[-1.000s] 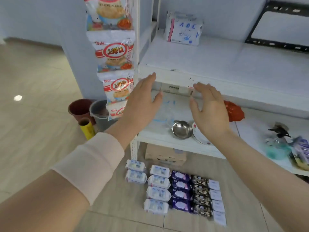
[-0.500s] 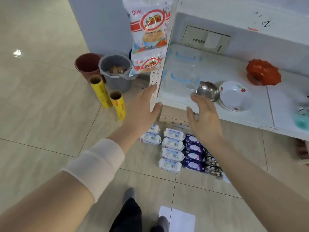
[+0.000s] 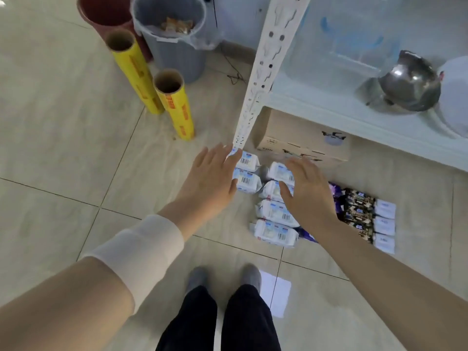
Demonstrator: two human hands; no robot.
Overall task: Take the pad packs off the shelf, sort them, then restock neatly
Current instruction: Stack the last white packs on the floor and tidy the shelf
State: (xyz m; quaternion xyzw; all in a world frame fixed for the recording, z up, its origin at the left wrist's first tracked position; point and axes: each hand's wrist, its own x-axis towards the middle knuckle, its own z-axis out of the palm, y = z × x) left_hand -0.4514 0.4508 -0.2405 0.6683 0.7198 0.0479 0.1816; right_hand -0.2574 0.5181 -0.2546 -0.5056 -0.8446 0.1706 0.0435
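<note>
Over the tiled floor (image 3: 63, 138), both hands (image 3: 210, 178) reach out spread and empty above sorted pad packs (image 3: 276, 214).

Bare floor (image 3: 63, 148) left of pad packs (image 3: 274, 231), shelf post (image 3: 263, 72) and cardboard box (image 3: 301, 140) crowding behind

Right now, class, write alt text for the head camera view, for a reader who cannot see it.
A person's open left hand and right hand hover above sorted rows of white pad packs and dark pad packs on a tiled floor. Behind them sit a cardboard box and a white shelf holding a steel bowl.
</note>
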